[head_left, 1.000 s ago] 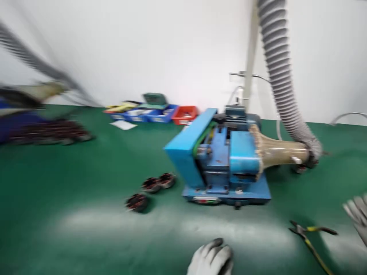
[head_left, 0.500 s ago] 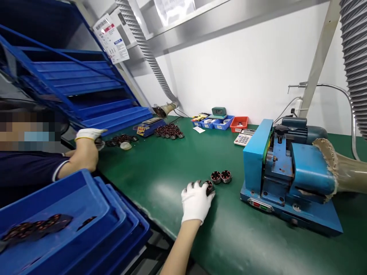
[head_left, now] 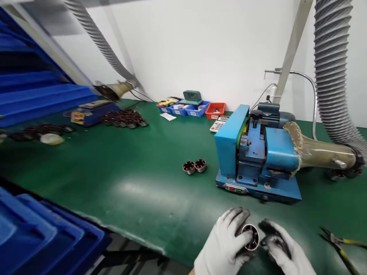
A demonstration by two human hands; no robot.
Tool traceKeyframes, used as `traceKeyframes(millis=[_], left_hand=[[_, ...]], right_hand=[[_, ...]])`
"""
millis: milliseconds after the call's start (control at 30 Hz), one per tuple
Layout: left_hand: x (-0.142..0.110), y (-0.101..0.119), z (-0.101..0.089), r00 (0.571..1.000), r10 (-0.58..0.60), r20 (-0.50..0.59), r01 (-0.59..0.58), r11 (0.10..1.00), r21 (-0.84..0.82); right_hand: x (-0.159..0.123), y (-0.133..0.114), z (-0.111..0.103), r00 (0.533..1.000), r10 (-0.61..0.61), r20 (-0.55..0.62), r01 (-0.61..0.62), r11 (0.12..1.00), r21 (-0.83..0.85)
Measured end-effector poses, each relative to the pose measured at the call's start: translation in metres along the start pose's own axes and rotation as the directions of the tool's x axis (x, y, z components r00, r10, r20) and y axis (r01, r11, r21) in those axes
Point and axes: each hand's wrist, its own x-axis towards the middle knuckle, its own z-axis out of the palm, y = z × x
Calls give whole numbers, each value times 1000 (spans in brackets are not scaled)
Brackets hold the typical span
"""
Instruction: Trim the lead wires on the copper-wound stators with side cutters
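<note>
My left hand (head_left: 226,242), in a white glove with darkened fingertips, grips a motor stator (head_left: 251,237) near the bench's front edge. It is a round metal ring with dark and copper-coloured windings inside, its face turned up toward me. Just right of it is my right hand (head_left: 282,246), gloved too, with blackened fingers curved and apart. It seems not to touch the stator, though its fingers are slightly blurred. Two similar stators (head_left: 195,167) sit side by side on the green bench (head_left: 137,160), farther back.
A blue belt machine (head_left: 258,152) with a hose stands behind my hands. Pliers (head_left: 338,240) lie at right. Small blue bins (head_left: 183,109), a red bin (head_left: 215,110) and a calculator (head_left: 220,123) line the back. Stators are heaped (head_left: 126,118) at left; stacked blue trays (head_left: 57,229) are below.
My left hand has drawn a stator away from the other two, toward the front of the bench. My right hand has come into view. The camera has turned right, and the co-worker has almost left the picture.
</note>
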Motion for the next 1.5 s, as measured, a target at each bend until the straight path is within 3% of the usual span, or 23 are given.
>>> traceKeyframes(millis=[33, 100, 167, 233, 367, 500, 600, 767, 833, 900, 967, 1000, 1167, 1333, 1500], left_hand=[[-2, 3, 5, 999, -16, -28, 14, 999, -47], [-5, 7, 14, 981, -191, -21, 187, 976, -113], [-5, 10, 24, 928, -368, 66, 373, 915, -152], [-3, 12, 33, 897, -419, 142, 439, 881, -176], [4, 13, 42, 930, -352, 105, 367, 907, -209], [11, 16, 36, 958, -279, 67, 286, 944, -164], [18, 21, 31, 973, -229, 36, 231, 964, -129], [24, 23, 32, 974, -225, 28, 226, 962, -154], [23, 21, 31, 976, -216, 38, 220, 956, -193], [22, 20, 30, 980, -197, 37, 200, 954, -224], [23, 20, 27, 984, -175, 37, 178, 957, -231], [23, 20, 26, 985, -168, 40, 173, 958, -230], [25, 23, 23, 976, -212, 47, 217, 946, -241], [27, 21, 23, 975, -210, 65, 220, 936, -275], [32, 17, 14, 973, -182, 140, 213, 941, -261]], right_hand=[[2, 0, -2, 1000, -6, 18, 6, 999, -33], [6, -3, -4, 998, -19, 55, 26, 992, -124], [10, -10, -2, 997, -62, 44, 68, 985, -161], [14, -21, 4, 992, -123, -6, 122, 986, -111], [20, -35, 18, 987, -150, -51, 153, 987, 47], [20, -31, 19, 984, -71, -166, 107, 969, 221], [17, -26, 2, 961, -7, -275, 112, 923, 367], [14, -25, -33, 868, 56, -494, 217, 852, 476], [13, -26, -33, 904, 12, -427, 175, 901, 396], [14, -26, -24, 964, -58, -258, 118, 968, 222], [14, -25, -11, 987, -108, -121, 115, 992, 56], [14, -23, -4, 986, -126, -108, 128, 992, 14], [3, -13, 5, 961, -216, -170, 186, 967, -175], [5, -14, -18, 922, -304, -240, 199, 904, -379], [-3, -23, -49, 789, -477, -388, 238, 819, -522]])
